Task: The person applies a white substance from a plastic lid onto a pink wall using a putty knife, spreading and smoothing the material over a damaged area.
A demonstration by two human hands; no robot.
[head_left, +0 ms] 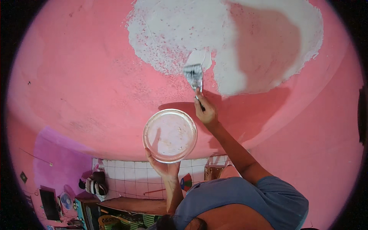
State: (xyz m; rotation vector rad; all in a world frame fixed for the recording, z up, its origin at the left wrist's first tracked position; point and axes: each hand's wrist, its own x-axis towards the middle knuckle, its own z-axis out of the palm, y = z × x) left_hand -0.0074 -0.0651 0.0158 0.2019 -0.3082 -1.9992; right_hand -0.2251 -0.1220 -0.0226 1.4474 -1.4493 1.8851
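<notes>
My right hand (207, 113) is closed around the handle of a putty knife (194, 74). The blade, smeared with white and grey, is against or very near the pink wall (96, 76), just under a fresh dab of white putty (201, 58). A large patch of white putty (165, 34) covers the upper middle of the wall, thin and speckled with pink on its left side. Below the knife, my left hand (165, 167) grips the lower rim of a round, shallow lid (171, 134). Pale smears and small crumbs mark the lid's inside. Most of the left fingers are behind it.
A tiled floor (132, 176) runs along the wall's foot. A person in striped clothing (95, 186) is low on it at the left. A wooden stool (214, 173) stands below me. Farther left are a fan (66, 200) and a dark screen (50, 203).
</notes>
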